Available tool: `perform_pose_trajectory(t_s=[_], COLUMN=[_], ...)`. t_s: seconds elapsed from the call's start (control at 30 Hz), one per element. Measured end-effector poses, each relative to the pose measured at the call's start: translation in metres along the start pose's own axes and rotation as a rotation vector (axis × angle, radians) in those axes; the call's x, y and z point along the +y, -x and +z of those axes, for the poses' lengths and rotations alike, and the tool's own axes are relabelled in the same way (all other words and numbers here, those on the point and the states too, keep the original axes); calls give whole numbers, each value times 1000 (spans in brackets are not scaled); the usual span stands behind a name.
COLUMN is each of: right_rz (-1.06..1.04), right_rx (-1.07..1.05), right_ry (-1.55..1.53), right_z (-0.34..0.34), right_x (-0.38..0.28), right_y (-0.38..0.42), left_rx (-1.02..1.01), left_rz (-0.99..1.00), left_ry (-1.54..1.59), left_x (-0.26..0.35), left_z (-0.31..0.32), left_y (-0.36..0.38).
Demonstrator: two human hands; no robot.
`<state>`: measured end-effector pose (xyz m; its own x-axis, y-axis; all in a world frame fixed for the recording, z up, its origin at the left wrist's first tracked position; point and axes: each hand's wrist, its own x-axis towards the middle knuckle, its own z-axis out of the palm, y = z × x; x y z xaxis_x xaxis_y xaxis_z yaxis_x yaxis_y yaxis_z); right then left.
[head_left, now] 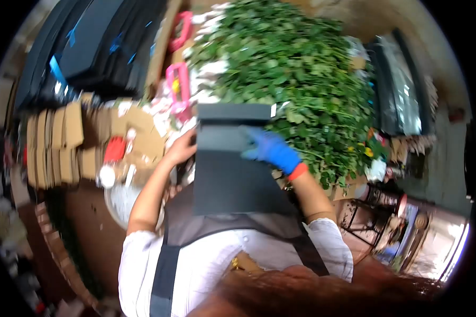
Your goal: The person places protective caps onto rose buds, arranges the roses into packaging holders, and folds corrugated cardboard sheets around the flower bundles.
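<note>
A dark grey-black folded sheet (235,179), stiff like cardboard, lies upright against my apron, with a folded band across its top. My left hand (182,148) is bare and closed at the sheet's left edge; some of its fingers are hidden. On the sheet's upper right rests my right hand (272,150), in a blue glove with a red cuff, its fingers stretched out and apart. Just beyond the sheet lies a big heap of green leafy stems (296,74), with white-wrapped ends along its left side.
Stacked black sheets (103,50) with blue straps stand at upper left. Below them are brown cardboard pieces (58,137) and a red object (115,149). Pink-handled items (179,87) lie left of the stems. More dark, plastic-covered sheets (402,84) are at right, above a metal stand (365,222).
</note>
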<state>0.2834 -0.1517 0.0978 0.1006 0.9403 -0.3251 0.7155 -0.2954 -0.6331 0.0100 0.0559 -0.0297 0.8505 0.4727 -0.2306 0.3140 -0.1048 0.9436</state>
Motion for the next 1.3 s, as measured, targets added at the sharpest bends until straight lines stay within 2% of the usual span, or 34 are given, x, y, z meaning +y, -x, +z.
perform_pose_trajectory(t_s=[0.03, 0.07, 0.1, 0.13, 0.17, 0.2, 0.27, 0.3, 0.33, 0.43, 0.53, 0.57, 0.67, 0.77, 0.87, 0.9, 0.93, 0.97, 1.0, 1.03, 1.07, 1.13, 1.17, 1.2, 1.23, 1.3], right_rz=[76, 130, 127, -46, 16, 64, 50, 34, -1, -82, -164, -222, -239, -106, -471, -422, -338, -267, -206, -227, -234, -461, -479, -482, -592, -524], right_rx=[-178, -241, -206, -34, -89, -149, -118, -108, -93, -29, -429, -388, -217, -45, 525, 394, 294, 174, 30, 82, 103, 367, 330, 315, 320, 147], right_ry=[350, 450, 483, 508, 534, 549, 565, 577, 525, 282, -6, -205, 311, 423, 370, 370, 230, 89, -50, -231, -420, -126, -132, -123, -5, 162], right_z=[13, 13, 34, 51, 48, 46, 84, 92, 80, 29, -14, -17, 34, 94, 114, 98, 78, 60, 47, 39, 34, 25, 31, 38, 43, 63], right_x=[2, -15, -8, 4, -8, -21, 5, 18, 19, -10, -50, -68, -72, -59, -33, -43, -53, -62, -72, -81, -90, -117, -125, -136, -146, -163], right_y=[-12, -14, -20, -16, -16, -18, -31, -37, -34, 4, 6, 24, 23, 6, 18, 23, 26, 26, 20, 12, 1, -31, -50, -68, -86, -124], left_rx=[-64, -115, -124, -173, -142, -210, -172, -208, -237, -247, -234, -229, -278, -227, -234, -211, -177, -244, -247, -211, -148, -146, -224, -107, -67, -12], left_rz=[-112, -85, 10, -55, 173, 213, 554, 561, 569, 545, 582, 595, 541, 601, 602, 629, 638, 564, 549, 605, 630, 564, 598, 700, 674, 674], left_ry=[-581, -807, -836, -849, -808, -709, -836, -938, -1038, -1049, -1145, -1181, -1177, -1158, -1057, -1055, -1053, -1108, -915, -954, -808, -735, -778, -766, -773, -787], left_x=[54, 85, 97, 128, 126, 137, 122, 109, 98, 98, 92, 89, 99, 82, 91, 83, 78, 90, 104, 86, 74, 56, 52, 47, 45, 44], left_z=[-19, -24, -25, -16, -5, 8, 35, 43, 49, 52, 51, 52, 51, 54, 54, 56, 54, 49, 45, 45, 47, 50, 50, 55, 60, 67], left_y=[9, 8, 7, 6, 3, -3, -16, -17, -19, -19, -22, -23, -20, -23, -23, -25, -23, -21, -15, -19, -20, -22, -25, -28, -26, -29])
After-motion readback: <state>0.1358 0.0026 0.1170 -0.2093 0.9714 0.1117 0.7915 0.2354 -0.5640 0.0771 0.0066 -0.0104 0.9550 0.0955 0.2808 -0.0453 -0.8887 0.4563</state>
